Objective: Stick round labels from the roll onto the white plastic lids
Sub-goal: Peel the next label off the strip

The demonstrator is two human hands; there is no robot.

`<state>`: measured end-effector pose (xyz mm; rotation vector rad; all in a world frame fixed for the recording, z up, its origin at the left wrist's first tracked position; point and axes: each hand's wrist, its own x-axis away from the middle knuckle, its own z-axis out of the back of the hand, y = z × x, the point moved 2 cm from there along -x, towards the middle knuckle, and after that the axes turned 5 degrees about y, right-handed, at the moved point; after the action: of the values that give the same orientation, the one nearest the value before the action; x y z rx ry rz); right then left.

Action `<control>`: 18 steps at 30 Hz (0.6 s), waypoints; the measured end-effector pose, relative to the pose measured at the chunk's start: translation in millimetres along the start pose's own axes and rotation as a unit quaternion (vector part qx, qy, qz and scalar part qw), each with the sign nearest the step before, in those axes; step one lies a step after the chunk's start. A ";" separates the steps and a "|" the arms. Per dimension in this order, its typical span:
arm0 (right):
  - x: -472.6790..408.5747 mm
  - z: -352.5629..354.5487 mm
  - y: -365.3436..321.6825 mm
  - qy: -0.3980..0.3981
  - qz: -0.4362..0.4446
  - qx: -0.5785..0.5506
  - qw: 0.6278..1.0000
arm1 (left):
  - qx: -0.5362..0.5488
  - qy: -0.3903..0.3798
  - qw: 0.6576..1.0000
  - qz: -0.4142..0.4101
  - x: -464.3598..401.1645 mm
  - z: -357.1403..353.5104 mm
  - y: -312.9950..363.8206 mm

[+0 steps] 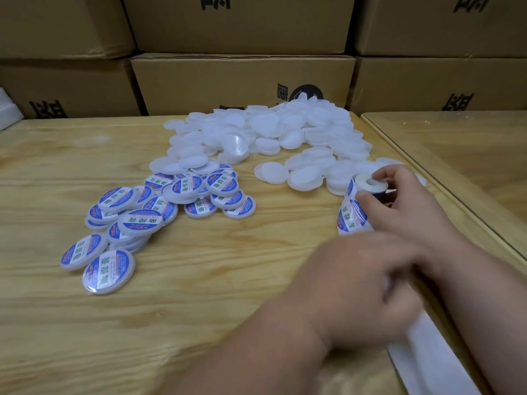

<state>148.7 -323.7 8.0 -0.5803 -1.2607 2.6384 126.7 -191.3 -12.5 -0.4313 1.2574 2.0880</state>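
Note:
A heap of bare white plastic lids (268, 132) lies at the back middle of the wooden table (199, 280). Left of centre sits a pile of lids with blue-and-white round labels (159, 209). My right hand (399, 201) grips the label roll (368, 186) at the right, thumb on its side and fingers over the core. A strip of labels (349, 215) hangs from the roll toward me. My left hand (370, 286) is blurred in the lower right, fingers curled near the white backing strip (427, 352); whether it holds anything is unclear.
Stacked cardboard boxes (242, 81) wall off the back of the table. A second table (470, 155) adjoins on the right, with a seam between them. White foam (7, 109) sits at the far left edge.

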 end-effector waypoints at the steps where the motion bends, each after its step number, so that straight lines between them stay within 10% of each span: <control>1: 0.5 -0.1 -0.4 0.000 -0.001 -0.005 1.000 | -0.022 0.032 0.999 -0.030 2.3 29.8 1.4; 7: 3.6 2.0 -10.5 0.021 0.019 0.028 0.999 | -0.215 0.110 0.953 0.182 -15.7 60.5 -29.3; 18: 19.0 18.2 -36.7 0.004 0.013 0.031 0.999 | -0.294 0.110 0.936 0.156 -39.0 63.7 -58.8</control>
<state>123.2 -307.6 41.6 -0.6016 -1.1712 2.6826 198.5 -130.8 2.2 -0.7873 0.8275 2.7533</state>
